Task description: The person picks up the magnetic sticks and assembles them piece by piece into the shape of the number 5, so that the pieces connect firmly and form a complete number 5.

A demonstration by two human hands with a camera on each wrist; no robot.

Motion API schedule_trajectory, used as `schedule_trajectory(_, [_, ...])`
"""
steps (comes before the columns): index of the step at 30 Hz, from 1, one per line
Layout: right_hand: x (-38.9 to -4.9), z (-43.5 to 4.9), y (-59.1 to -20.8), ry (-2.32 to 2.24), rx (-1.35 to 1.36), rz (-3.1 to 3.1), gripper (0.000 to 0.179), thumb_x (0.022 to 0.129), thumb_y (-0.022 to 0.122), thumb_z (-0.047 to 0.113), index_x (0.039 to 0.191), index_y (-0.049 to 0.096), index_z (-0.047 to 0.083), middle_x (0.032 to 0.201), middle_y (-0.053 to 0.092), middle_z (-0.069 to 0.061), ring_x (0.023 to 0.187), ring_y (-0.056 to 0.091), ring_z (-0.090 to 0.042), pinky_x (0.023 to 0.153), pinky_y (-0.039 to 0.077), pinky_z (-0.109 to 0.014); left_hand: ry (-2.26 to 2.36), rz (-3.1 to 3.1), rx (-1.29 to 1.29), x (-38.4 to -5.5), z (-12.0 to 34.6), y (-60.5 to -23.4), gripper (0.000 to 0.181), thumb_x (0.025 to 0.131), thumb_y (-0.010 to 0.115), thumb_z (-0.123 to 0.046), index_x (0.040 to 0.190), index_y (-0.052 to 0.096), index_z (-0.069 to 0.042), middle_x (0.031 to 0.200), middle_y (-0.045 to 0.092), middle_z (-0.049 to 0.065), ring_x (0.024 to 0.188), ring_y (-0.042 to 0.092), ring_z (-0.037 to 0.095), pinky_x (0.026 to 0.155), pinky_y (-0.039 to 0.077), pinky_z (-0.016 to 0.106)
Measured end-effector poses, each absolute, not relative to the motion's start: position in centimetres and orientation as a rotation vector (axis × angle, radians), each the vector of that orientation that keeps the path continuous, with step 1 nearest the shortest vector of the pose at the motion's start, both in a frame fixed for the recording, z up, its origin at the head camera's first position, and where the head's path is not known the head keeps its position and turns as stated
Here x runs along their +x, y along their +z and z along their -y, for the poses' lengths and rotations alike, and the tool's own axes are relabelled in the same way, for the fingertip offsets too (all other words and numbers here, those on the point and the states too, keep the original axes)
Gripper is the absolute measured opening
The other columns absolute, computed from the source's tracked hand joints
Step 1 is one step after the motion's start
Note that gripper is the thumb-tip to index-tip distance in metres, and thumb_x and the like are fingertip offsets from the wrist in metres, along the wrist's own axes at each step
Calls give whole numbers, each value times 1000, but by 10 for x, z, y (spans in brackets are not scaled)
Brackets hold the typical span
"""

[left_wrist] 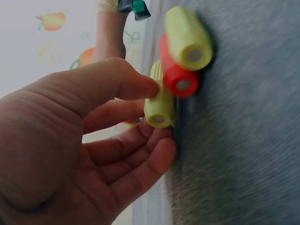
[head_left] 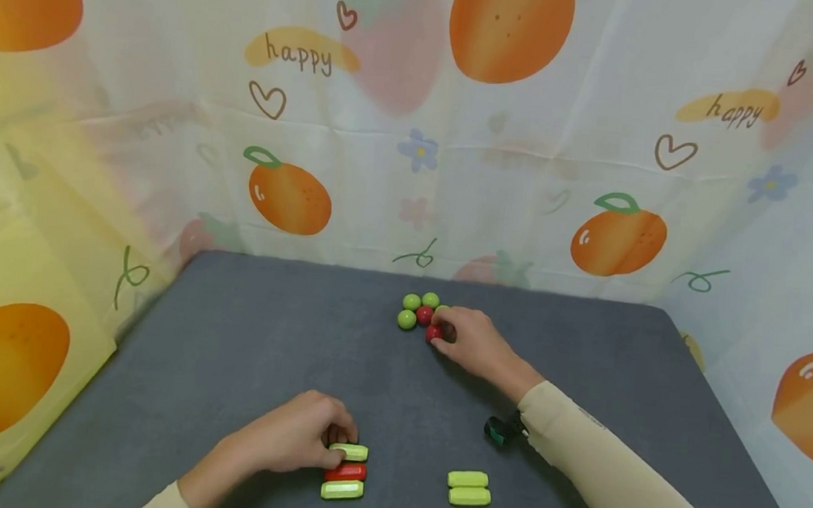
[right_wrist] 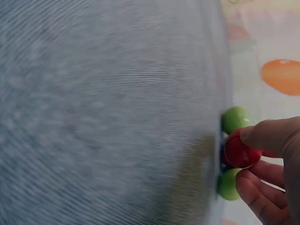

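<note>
My left hand (head_left: 294,437) pinches a ribbed yellow-green stick (head_left: 357,452) between thumb and fingers. Beside that stick lie a red stick (head_left: 346,472) and another yellow-green stick (head_left: 343,490), side by side in a short row. In the left wrist view, the pinched stick (left_wrist: 159,110) shows a pale round spot on its end. Farther back, my right hand (head_left: 476,347) holds a shiny red ball (head_left: 433,333) between thumb and fingertips. Against it cluster a second red ball (head_left: 424,315) and several green balls (head_left: 407,319), one partly hidden by the fingers.
Two more yellow-green sticks (head_left: 470,487) lie side by side at the front, right of the row. Everything rests on a dark grey tabletop (head_left: 231,336). A fruit-printed cloth (head_left: 376,181) hangs behind and along the sides. A dark wrist device (head_left: 500,431) sits under the right sleeve.
</note>
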State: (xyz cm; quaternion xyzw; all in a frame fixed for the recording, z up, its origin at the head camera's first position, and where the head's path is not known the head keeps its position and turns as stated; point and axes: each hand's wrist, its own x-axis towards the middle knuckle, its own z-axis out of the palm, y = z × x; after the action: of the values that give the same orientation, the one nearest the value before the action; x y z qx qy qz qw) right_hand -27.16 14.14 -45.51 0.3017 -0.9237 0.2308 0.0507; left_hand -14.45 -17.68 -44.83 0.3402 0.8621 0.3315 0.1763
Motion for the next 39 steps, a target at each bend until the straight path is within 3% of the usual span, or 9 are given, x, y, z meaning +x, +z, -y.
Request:
schedule_trajectory(5, [-265, -150, -445, 768, 874, 2805, 29, 96, 86, 16, 124, 78, 12, 106, 72, 2, 88, 65, -12, 78, 57, -36, 1007, -2453, 973, -165, 179, -444, 21, 90, 80, -2, 99, 82, -20, 91, 69, -17, 78, 65, 4, 71, 57, 27])
schedule_trajectory(14, [-257, -162, -454, 756, 959, 2901, 21, 98, 84, 18, 118, 80, 14, 103, 71, 6, 85, 64, -6, 77, 58, -32, 1098, -2515, 1042, -216, 167, -445, 18, 90, 79, -2, 102, 84, -14, 96, 73, -7, 80, 65, 8, 73, 59, 30])
schedule_trajectory(21, [-253, -162, -458, 795, 954, 2903, 21, 98, 85, 17, 118, 81, 13, 104, 72, 4, 87, 64, -8, 79, 58, -35, 1022, -2594, 1034, -250, 145, -446, 18, 91, 80, -3, 106, 83, -13, 97, 71, -8, 83, 66, 11, 76, 58, 30])
schedule_trajectory(39, [-258, -161, -464, 818, 1003, 2874, 21, 99, 84, 18, 119, 80, 14, 104, 73, 4, 88, 67, -7, 79, 59, -33, 799, -2702, 976, -279, 106, -457, 16, 97, 82, -12, 112, 84, -14, 94, 75, -9, 79, 64, 7, 76, 57, 31])
